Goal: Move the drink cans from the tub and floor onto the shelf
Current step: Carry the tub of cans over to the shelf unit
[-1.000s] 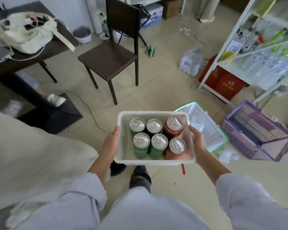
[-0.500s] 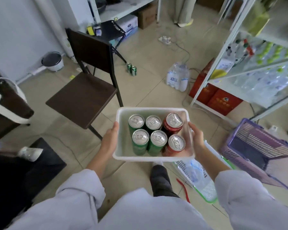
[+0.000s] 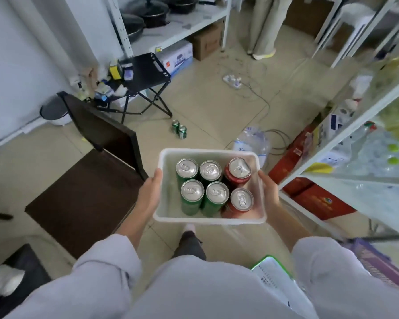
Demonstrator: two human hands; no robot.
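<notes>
Left hand (image 3: pixel 150 196) and right hand (image 3: pixel 269 192) each grip the tub (image 3: pixel 209 220) at frame centre. Six cans (image 3: pixel 213 185) inside; two floor cans (image 3: pixel 179 129) above. Shelf (image 3: pixel 346 132), right: none placed yet, apparently.

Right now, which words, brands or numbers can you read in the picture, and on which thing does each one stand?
None can be read for certain.
White carton under the shelf: blue print, too blurred.
Water bottle pack: blue label, too blurred.
Red boxes: a round emblem, no legible words.
Cans in the tub: only their tops show; no brand visible.
Floor cans: too small.
</notes>
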